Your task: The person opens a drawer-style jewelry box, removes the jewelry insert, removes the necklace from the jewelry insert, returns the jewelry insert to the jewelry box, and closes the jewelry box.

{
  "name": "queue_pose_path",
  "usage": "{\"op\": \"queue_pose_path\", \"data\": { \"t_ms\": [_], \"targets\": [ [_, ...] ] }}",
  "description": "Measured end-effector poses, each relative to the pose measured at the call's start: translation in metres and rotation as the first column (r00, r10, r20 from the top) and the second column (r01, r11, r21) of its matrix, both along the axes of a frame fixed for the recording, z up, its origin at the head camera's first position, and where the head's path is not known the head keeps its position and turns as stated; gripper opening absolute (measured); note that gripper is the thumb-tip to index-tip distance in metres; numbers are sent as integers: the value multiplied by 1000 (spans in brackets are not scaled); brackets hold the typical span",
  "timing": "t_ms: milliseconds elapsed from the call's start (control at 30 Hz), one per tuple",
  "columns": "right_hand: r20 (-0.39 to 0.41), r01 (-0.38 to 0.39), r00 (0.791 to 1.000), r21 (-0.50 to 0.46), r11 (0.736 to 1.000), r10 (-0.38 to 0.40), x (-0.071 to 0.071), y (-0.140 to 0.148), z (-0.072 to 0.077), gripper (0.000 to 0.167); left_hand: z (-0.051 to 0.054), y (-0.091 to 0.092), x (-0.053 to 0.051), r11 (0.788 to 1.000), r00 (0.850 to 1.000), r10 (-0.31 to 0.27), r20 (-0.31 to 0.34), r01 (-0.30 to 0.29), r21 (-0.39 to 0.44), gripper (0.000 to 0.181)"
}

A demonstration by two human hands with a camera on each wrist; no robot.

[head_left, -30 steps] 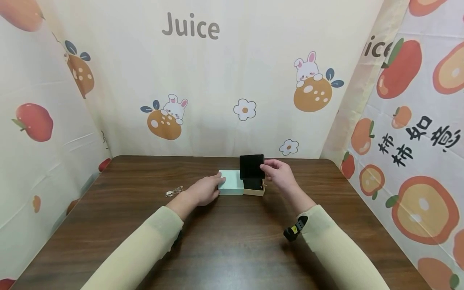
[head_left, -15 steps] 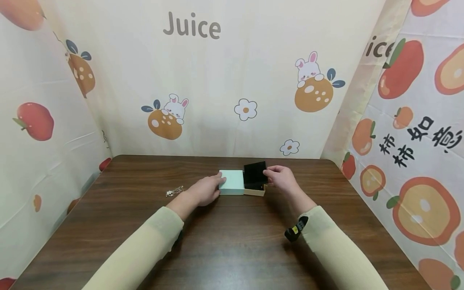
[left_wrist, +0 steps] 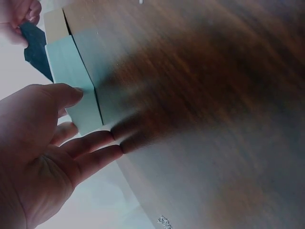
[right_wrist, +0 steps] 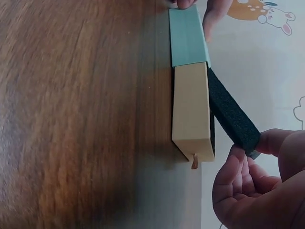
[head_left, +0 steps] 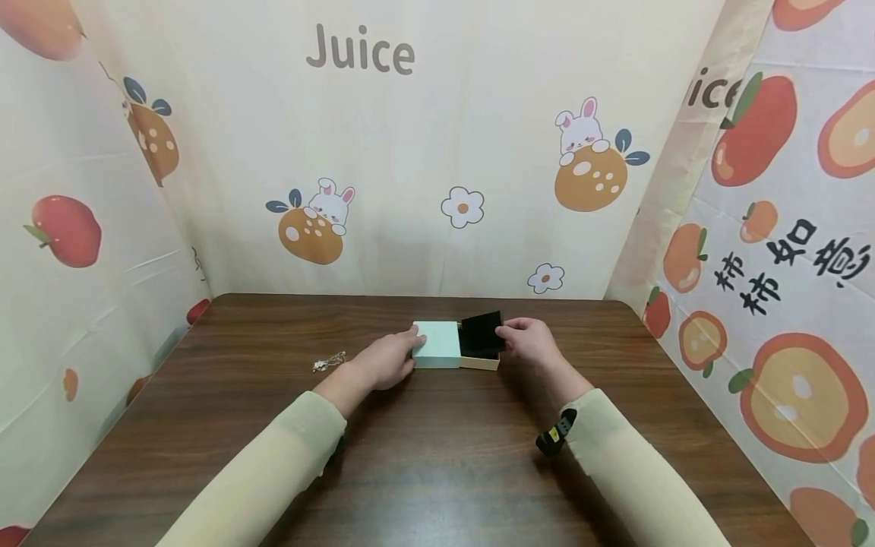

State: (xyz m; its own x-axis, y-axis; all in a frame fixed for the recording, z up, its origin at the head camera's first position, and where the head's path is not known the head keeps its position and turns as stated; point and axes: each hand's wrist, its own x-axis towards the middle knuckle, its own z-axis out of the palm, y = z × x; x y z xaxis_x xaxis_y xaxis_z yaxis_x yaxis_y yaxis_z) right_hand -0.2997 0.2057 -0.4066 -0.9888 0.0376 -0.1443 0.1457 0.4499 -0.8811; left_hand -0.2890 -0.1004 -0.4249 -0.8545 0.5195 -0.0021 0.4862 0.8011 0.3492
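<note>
A mint-green box sleeve lies on the table, its cream drawer slid partway out to the right. My left hand holds the sleeve's left end, the thumb on the near face in the left wrist view. Between thumb and fingers, my right hand pinches the right end of a black foam pad. That pad slants over the drawer, its left end low by the sleeve's edge and its right end raised. A small ribbon tab sticks out of the drawer's end. The drawer's inside is mostly hidden.
A silvery chain lies on the brown wooden table, left of my left hand. Printed cloth hangs behind the table's back edge and along both sides. A black strap is on my right wrist.
My right hand has lowered the foam pad from nearly upright above the drawer to a slant, moving slightly down and right. My left hand stays on the sleeve.
</note>
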Motion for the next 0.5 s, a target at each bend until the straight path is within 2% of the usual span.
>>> {"op": "queue_pose_path", "data": {
  "t_ms": [200,400,500],
  "targets": [
    [0,12,1000,8,1000,-12,1,-2,-5,37,1,-1,1,1000,1000,-3,2,3,1,56],
    [-6,12,1000,31,999,-12,1,-3,-3,32,-1,-1,0,1000,1000,-4,-10,4,1,56],
    [-5,17,1000,43,999,-17,1,-4,-3,31,-1,-2,0,1000,1000,-4,4,4,12,56]
  ]
}}
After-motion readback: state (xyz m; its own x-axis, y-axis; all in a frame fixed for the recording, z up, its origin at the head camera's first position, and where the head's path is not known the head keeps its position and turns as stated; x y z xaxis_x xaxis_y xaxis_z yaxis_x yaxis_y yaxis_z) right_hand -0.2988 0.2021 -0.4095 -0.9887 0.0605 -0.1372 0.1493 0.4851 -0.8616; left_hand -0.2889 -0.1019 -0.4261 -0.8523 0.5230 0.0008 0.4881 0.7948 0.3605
